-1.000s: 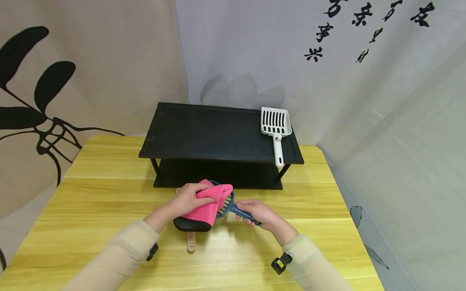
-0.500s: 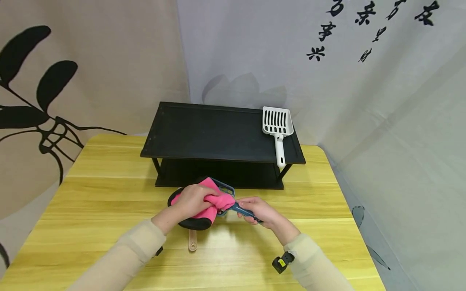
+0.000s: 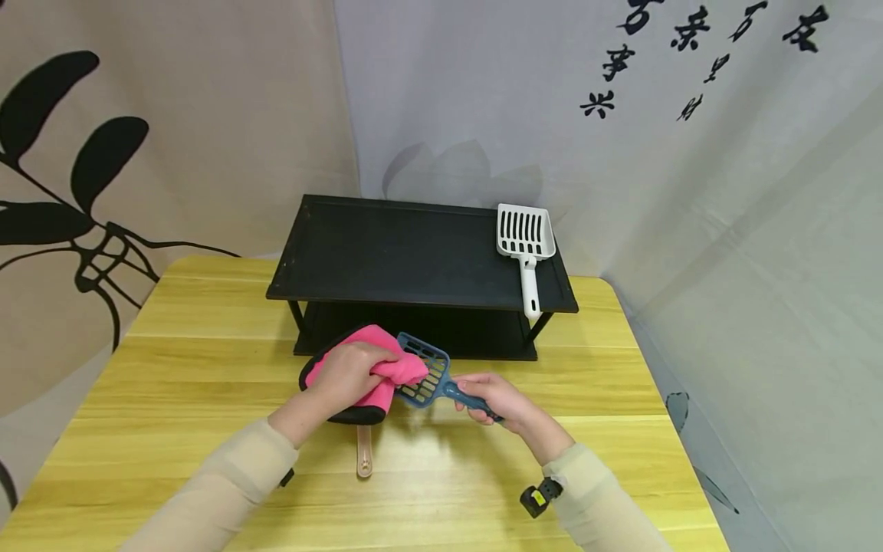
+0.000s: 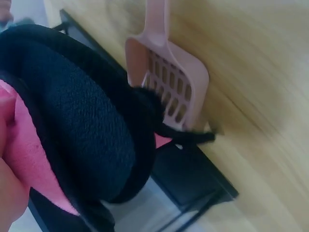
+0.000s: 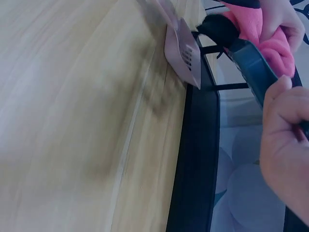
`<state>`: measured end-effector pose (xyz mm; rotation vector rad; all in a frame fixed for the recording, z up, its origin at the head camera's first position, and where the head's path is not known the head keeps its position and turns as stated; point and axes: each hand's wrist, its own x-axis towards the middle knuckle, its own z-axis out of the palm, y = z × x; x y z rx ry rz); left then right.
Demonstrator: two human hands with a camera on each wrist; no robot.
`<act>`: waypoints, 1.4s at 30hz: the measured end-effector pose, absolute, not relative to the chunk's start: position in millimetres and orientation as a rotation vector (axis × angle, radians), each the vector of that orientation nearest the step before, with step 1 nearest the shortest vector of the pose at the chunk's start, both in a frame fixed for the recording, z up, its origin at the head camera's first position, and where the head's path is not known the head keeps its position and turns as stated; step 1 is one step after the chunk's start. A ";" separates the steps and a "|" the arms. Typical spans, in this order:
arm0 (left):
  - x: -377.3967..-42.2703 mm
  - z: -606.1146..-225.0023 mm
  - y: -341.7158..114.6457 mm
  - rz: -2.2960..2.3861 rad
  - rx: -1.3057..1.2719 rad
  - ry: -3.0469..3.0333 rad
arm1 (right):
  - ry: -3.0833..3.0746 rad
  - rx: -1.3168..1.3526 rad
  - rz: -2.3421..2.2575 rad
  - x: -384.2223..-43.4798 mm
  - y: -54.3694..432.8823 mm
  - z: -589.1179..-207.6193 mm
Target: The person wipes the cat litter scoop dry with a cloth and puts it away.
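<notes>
1. Left hand [image 3: 348, 376], one: I see its fingers clamped on the soft, bunched pink cloth [image 3: 400, 369]. The cloth is plush on the pink face, with a broad black border; my left wrist view shows a ribbed-looking dark textile side.
2. Right hand [image 3: 493, 397], one: fingers curled round the handle of the blue scoop [image 3: 444, 386], smooth and plastic-looking, its flat head pierced with slots. I have it raised above the table, tilted, in front of the stand; the cloth overlaps the head's left part, contact I cannot confirm.
3. Pink scoop [image 4: 166, 44], one: rounded walls, slotted base, lying below the cloth, its handle towards me.
4. White scoop [image 3: 527, 257], one: slotted, on the stand's top right, handle overhanging the front edge.
5. Black stand [image 3: 400, 253], one: two-tiered, matte, rectangular.
6. Table [image 3: 207, 383], one: yellow wood grain, rounded corners.
</notes>
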<state>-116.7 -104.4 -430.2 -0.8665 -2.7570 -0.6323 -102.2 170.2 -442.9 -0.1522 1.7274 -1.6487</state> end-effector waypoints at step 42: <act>-121.1 -433.5 -103.6 -0.552 -0.896 -2.817 | 1.755 -0.173 -1.539 -91.2 158.5 -441.0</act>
